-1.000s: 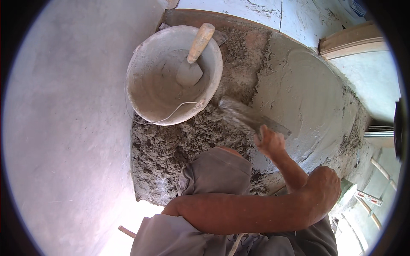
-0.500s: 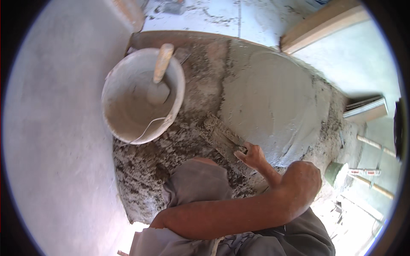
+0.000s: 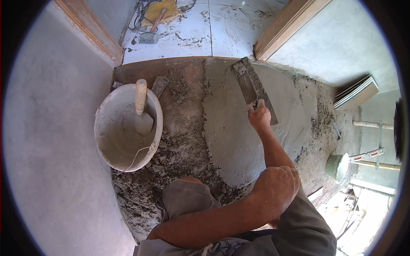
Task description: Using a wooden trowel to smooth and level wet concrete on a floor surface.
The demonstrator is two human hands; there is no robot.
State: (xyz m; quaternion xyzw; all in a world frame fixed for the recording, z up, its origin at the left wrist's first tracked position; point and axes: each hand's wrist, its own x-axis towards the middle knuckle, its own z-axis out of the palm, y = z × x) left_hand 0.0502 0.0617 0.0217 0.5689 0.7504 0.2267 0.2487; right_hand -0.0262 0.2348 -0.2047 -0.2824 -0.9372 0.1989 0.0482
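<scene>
My right hand (image 3: 259,116) is closed round the handle of a long rectangular plastering trowel (image 3: 245,79), its upper face caked with mortar. The trowel lies over the far part of a smoothed grey mortar patch (image 3: 230,132). Curled into a fist, my left hand (image 3: 277,187) sits above my right forearm and knee; its fingertips and anything inside them are hidden. To the left stands a whitish bucket (image 3: 99,136) with wet mortar inside. A hand trowel (image 3: 141,96) with a wooden handle leans in it, blade down.
Rough crumbly mortar (image 3: 175,149) covers the floor between bucket and patch. White tiles (image 3: 188,38) beyond the doorway hold a hammer (image 3: 149,38). Stacked tiles (image 3: 356,91) lean against the right wall. A green bucket (image 3: 334,166) and spirit level (image 3: 367,155) are at right.
My right hand has carried the plastering trowel from the patch's near left edge to its far part. The view has shifted, showing more of the tiled floor. My left hand stays a fist.
</scene>
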